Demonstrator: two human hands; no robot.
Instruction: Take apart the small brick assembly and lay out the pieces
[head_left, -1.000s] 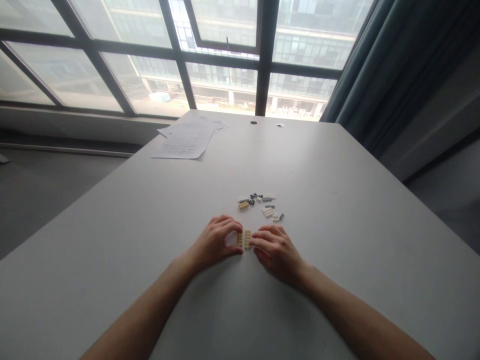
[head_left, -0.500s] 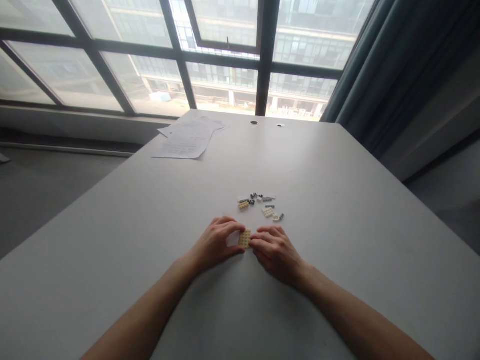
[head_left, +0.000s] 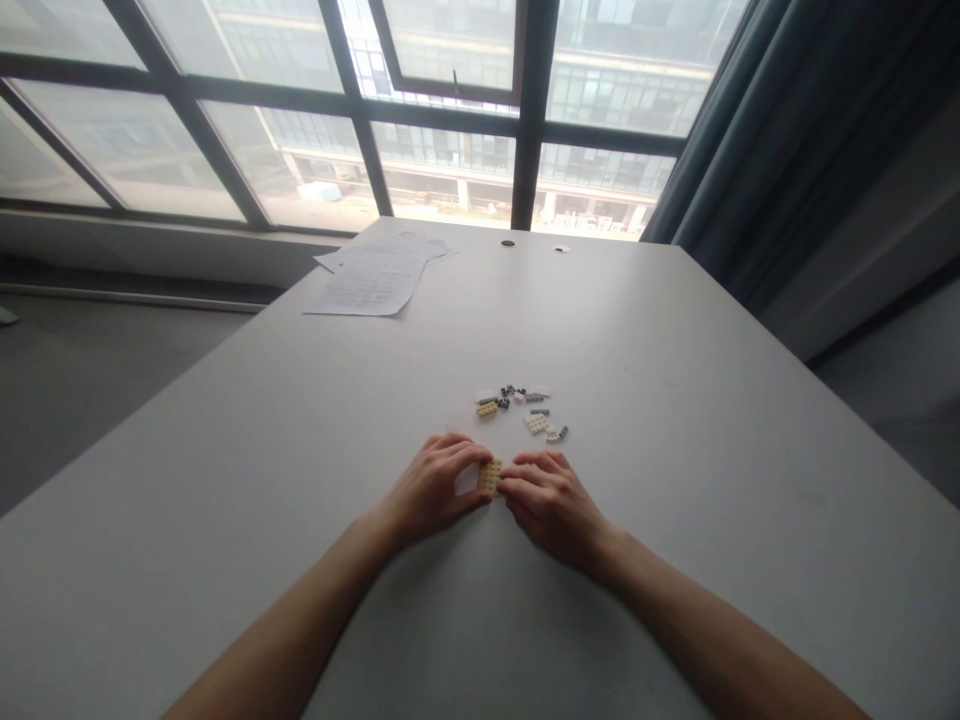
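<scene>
A tan studded building-brick plate (head_left: 489, 476) is between my two hands, low over the white table (head_left: 637, 330). My left hand (head_left: 439, 478) grips it by its far and near edges, thumb at the near side and fingers at the far side. On the plate's right edge, the fingertips of my right hand (head_left: 551, 500) are pressed together; whether they pinch a small piece as well is hidden. Just beyond the hands lie a tan brick (head_left: 487, 409), a white studded plate (head_left: 537, 424) and small dark grey pieces (head_left: 504, 403).
Printed paper sheets (head_left: 367, 280) lie at the table's far left. Two round cable holes, one of them a dark hole (head_left: 508, 244), are near the far edge. Large windows (head_left: 450, 160) stand behind the table, and a blue-grey curtain (head_left: 757, 150) hangs at the right.
My left fingertips and thumb have shifted very slightly to the right along the plate. The right hand and the loose pieces look unchanged.
</scene>
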